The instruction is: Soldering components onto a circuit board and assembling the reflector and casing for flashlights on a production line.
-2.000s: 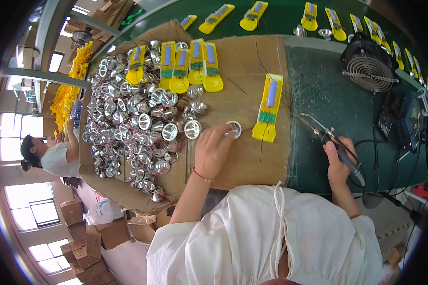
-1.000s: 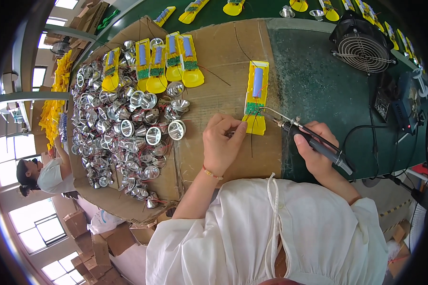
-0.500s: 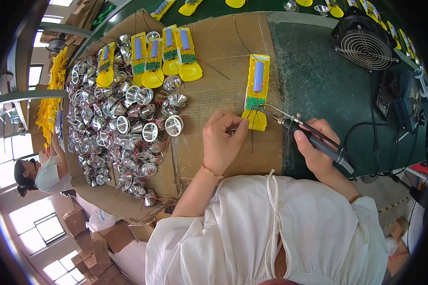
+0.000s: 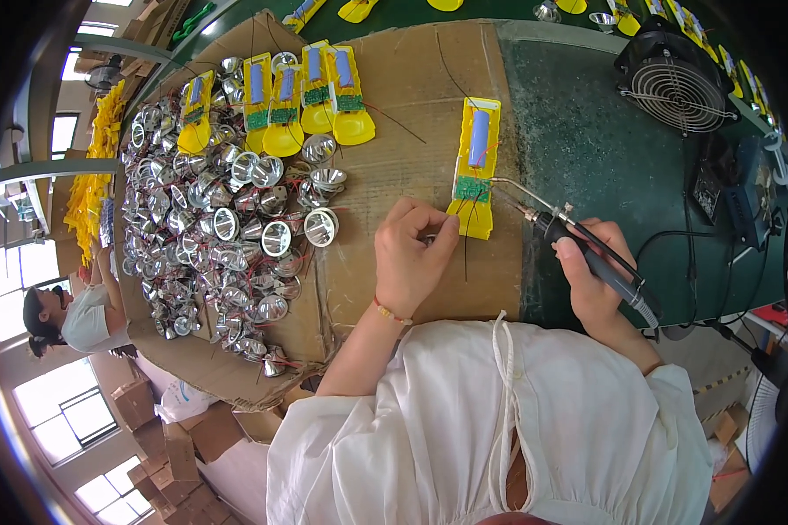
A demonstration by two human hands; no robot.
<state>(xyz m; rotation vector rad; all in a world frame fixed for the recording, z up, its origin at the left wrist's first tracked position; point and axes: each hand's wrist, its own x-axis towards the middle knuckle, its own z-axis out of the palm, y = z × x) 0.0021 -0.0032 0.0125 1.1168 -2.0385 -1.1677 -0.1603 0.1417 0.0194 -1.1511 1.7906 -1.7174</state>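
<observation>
A yellow plastic housing (image 4: 476,226) lies on the cardboard with a blue cylindrical battery (image 4: 479,138) and a green circuit board (image 4: 472,188) in it. Thin dark wires run from the board over the yellow end. Beside that end, my left hand (image 4: 414,248) is closed in a pinch, thumb against fingers; whatever is between the fingertips is too small to make out. In my right hand (image 4: 597,271) is a soldering iron (image 4: 587,255) with a thin bent metal tube along it. Its tip and the tube's end point at the board's right edge, slightly off the board.
Many silver reflector cups (image 4: 228,223) with wires are heaped at left on the cardboard sheet (image 4: 394,114). Several similar yellow housings (image 4: 282,140) rest at the heap's far edge. A black fan (image 4: 674,87) with a wire guard and a blue box (image 4: 746,206) with cables stand at right. Another person (image 4: 79,315) is at far left.
The soldering iron in my right hand has drawn back to the right, with its tip and tube away from the board's lower part. My left hand stays nearly still.
</observation>
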